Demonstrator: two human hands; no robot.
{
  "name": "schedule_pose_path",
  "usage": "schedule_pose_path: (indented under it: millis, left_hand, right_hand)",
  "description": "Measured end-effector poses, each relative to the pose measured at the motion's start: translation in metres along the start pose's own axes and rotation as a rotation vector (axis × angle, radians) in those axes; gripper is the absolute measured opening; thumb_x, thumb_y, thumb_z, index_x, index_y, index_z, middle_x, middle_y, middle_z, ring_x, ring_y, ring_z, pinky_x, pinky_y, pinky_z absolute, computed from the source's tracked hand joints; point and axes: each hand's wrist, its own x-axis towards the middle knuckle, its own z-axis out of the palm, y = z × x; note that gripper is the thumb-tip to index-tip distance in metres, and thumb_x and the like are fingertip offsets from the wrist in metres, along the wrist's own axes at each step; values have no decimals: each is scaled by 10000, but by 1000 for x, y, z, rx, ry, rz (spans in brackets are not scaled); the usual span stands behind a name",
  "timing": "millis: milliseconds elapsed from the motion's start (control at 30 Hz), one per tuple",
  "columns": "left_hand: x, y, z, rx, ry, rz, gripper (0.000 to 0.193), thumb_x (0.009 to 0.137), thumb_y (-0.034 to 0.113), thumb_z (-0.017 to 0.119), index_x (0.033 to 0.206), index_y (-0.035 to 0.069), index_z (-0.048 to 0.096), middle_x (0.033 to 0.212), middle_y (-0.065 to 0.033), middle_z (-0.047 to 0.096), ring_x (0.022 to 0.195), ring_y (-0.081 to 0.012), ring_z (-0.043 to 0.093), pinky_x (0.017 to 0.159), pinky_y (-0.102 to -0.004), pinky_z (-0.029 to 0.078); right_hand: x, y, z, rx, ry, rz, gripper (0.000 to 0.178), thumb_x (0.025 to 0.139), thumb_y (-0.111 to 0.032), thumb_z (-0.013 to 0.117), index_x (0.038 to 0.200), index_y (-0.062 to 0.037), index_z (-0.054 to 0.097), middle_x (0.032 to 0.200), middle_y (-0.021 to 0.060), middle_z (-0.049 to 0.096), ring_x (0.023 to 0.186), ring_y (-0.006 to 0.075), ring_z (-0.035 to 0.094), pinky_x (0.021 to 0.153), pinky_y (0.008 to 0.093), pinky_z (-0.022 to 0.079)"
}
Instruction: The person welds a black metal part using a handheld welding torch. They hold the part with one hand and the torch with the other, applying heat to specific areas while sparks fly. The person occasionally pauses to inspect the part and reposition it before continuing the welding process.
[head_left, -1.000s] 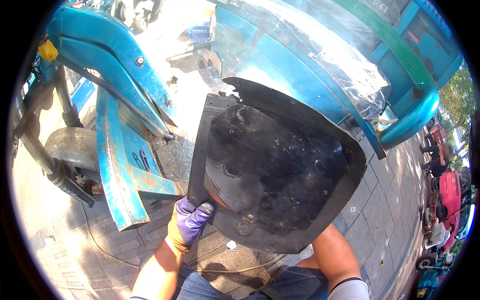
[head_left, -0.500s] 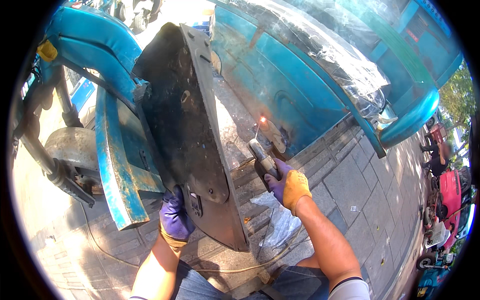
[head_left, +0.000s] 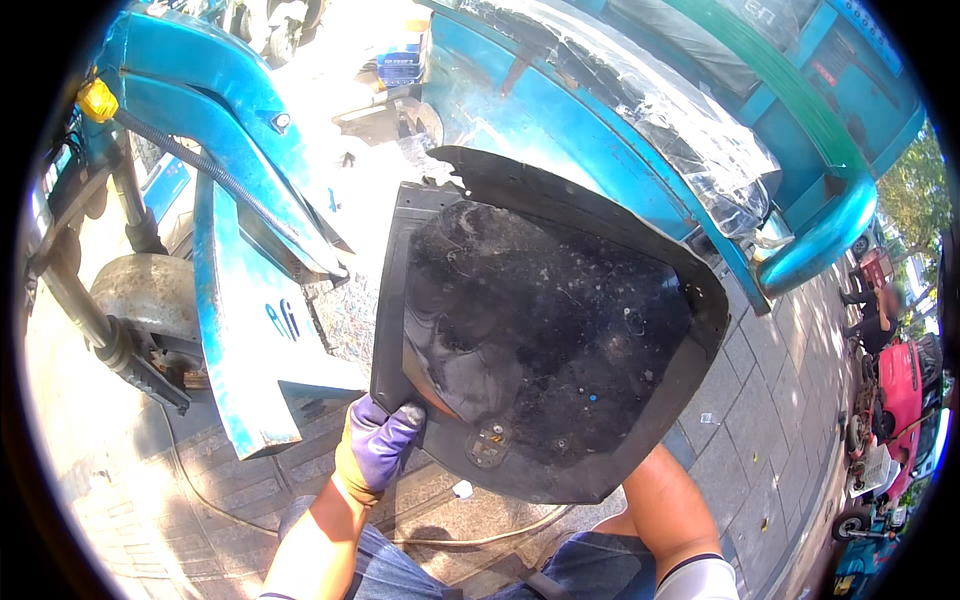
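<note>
My left hand point(head_left: 380, 440), in a purple and yellow work glove, is closed around the lower left edge of a black welding shield point(head_left: 560, 340). The shield's broad dark face is turned toward me, with raised rims at its top and right. My right forearm point(head_left: 670, 510) reaches behind the shield's lower right edge. My right hand and whatever is in it are hidden there. Beyond the shield stands a blue vehicle body panel point(head_left: 500, 95), its lower part covered. A blue painted frame piece point(head_left: 245, 330) stands just left of the shield.
At left are a front wheel with a grey fender point(head_left: 145, 290) and blue front bodywork point(head_left: 190, 85). A cable point(head_left: 470, 541) runs across the paving near my knees. Clear plastic sheeting point(head_left: 690, 140) covers the cargo side. A red vehicle point(head_left: 905, 400) and a person are far right.
The shield has swung from edge-on to broadside and moved right and down. It now hides my right hand, the electrode holder and the glowing spot seen earlier. The frame piece looks brighter.
</note>
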Motion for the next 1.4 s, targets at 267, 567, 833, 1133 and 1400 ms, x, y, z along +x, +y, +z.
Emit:
schedule_pose_path:
  millis: [267, 567, 833, 1133, 1400]
  left_hand:
    - [8, -10, -15, -954, -45, -33, 266, 1035, 234, 588, 1218, 54, 656, 1173, -101, 718, 1055, -231, 705, 969, -422, 573]
    - [5, -1, 0, -803, 303, -138, 307, 1013, 350, 602, 1091, 65, 681, 824, -93, 661, 706, -237, 577, 655, -390, 460]
    - [2, 11, 4, -136, 43, -66, 210, 1003, 195, 666, 1139, 35, 657, 974, -5, 673, 868, -109, 611, 793, -279, 495]
    - [0, 4, 3, -345, 60, -19, 238, 1009, 186, 645, 1181, 21, 641, 1098, -77, 690, 999, -206, 664, 914, -373, 534]
    - [4, -3, 0, -643, 86, 36, 322, 1061, 289, 541, 1279, 62, 613, 1255, -113, 671, 1135, -250, 660, 1005, -433, 531]
  right_hand:
    - [18, -25, 12, 304, 386, -6, 479, 907, -265, 678, 1335, -74, 578, 1030, 199, 720, 970, 392, 687, 844, 439, 528]
    - [21, -22, 12, 468, 340, 107, 491, 907, -241, 678, 1358, -85, 565, 1095, 222, 708, 1019, 404, 679, 869, 440, 525]
    - [2, -21, -3, 328, 278, 158, 507, 917, -299, 663, 1361, -82, 553, 1141, 226, 686, 1058, 411, 655, 908, 465, 507]
    - [2, -14, 0, 287, 89, -76, 468, 927, -295, 660, 1333, -83, 564, 1117, 200, 694, 1038, 401, 656, 897, 459, 506]
    - [-20, -22, 13, 432, 77, -186, 319, 941, -289, 649, 1174, -77, 606, 1068, 191, 693, 1012, 405, 649, 873, 466, 503]
